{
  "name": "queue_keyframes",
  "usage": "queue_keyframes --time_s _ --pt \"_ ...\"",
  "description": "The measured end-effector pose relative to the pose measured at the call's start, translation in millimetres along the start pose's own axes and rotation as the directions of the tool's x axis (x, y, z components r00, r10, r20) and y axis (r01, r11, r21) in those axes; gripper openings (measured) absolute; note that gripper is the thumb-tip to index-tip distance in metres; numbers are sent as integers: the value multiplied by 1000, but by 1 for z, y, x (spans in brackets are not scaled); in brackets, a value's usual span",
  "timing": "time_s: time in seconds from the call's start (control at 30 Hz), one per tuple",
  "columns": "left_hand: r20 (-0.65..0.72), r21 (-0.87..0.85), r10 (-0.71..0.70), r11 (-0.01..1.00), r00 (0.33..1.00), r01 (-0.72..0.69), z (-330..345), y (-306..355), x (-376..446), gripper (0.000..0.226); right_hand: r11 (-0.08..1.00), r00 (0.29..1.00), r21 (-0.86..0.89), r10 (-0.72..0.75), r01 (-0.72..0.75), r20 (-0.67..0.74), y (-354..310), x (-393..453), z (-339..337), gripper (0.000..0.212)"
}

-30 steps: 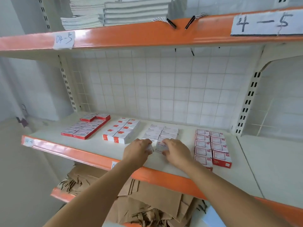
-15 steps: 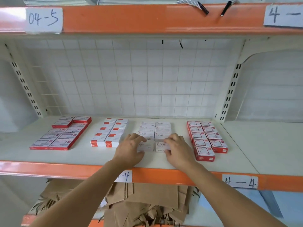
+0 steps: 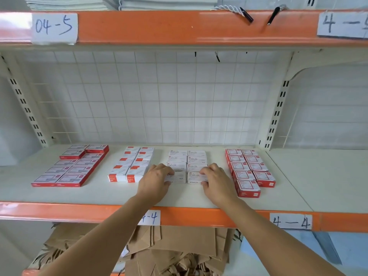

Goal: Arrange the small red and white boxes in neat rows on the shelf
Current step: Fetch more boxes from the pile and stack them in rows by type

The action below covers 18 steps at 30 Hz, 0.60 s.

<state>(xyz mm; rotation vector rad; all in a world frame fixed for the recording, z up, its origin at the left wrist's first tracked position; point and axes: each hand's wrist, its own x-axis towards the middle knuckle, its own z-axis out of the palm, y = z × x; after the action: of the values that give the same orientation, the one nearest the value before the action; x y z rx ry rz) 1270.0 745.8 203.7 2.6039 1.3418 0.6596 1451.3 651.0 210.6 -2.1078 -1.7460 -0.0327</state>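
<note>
Four groups of small boxes lie on the cream shelf (image 3: 288, 182). Flat red-edged boxes (image 3: 73, 166) sit at the left, then white boxes with red labels (image 3: 133, 164), then white staples boxes (image 3: 188, 160) in two columns, then red and white boxes (image 3: 249, 168) at the right. My left hand (image 3: 155, 181) grips the front-left staples box (image 3: 177, 178), fingers curled over its left side. My right hand (image 3: 216, 181) grips the front-right staples box (image 3: 194, 177), thumb at its front edge. Both boxes rest on the shelf, side by side.
An orange shelf lip (image 3: 59, 212) with paper labels runs along the front. A wire grid panel (image 3: 159, 100) backs the shelf. The upper orange shelf (image 3: 179, 26) holds stacked paper. Brown paper bags (image 3: 175, 250) fill the shelf below.
The camera has swung from a left-angled view to face the shelf squarely. Both hands stay on the two front staples boxes, which sit closer in line with their columns.
</note>
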Motion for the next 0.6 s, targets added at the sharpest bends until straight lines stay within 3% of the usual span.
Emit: queue_keyframes --time_s 0.6 --pt "-50 -49 2 999 999 -4 12 -5 7 43 999 999 28 16 -15 -44 5 7 9 30"
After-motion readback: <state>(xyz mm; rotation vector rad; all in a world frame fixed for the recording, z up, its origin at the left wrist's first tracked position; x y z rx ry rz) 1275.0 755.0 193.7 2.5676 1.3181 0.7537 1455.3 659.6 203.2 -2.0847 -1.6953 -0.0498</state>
